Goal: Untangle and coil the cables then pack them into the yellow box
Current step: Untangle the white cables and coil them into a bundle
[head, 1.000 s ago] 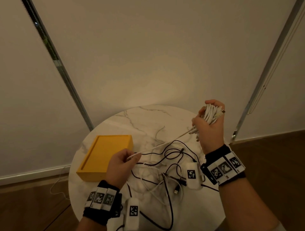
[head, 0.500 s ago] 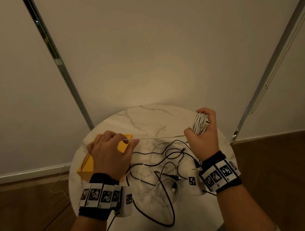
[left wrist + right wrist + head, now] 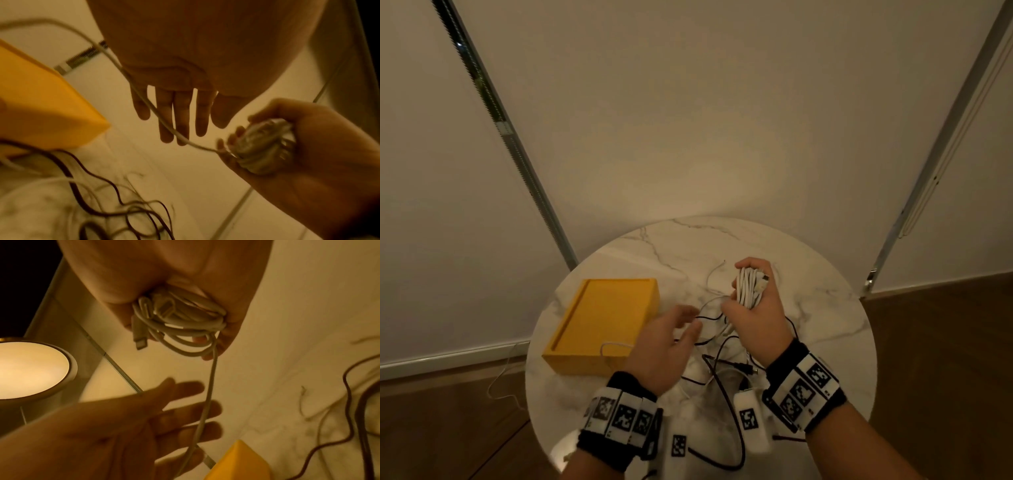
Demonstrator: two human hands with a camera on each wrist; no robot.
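My right hand [image 3: 755, 310] grips a coil of white cable [image 3: 748, 286] above the middle of the round marble table [image 3: 825, 318]; a plug sticks out of the coil [image 3: 179, 318]. The coil's loose tail [image 3: 156, 112] runs down across my left hand's straight fingers [image 3: 180, 113]. That left hand [image 3: 671, 339] is open, just left of the right one, holding nothing. The yellow box [image 3: 602, 318] lies closed-side up at the table's left. Tangled black and white cables [image 3: 722, 373] lie under and before both hands.
A thin white wire [image 3: 714, 274] curls on the marble behind the coil. A lit round lamp [image 3: 30, 368] shows beyond the table in the right wrist view. The wall stands close behind the table, and wooden floor [image 3: 928, 342] surrounds it.
My left hand let go of the taut white cable over the box and swung back right, opening beside the right hand. The right hand came down and left with the coil.
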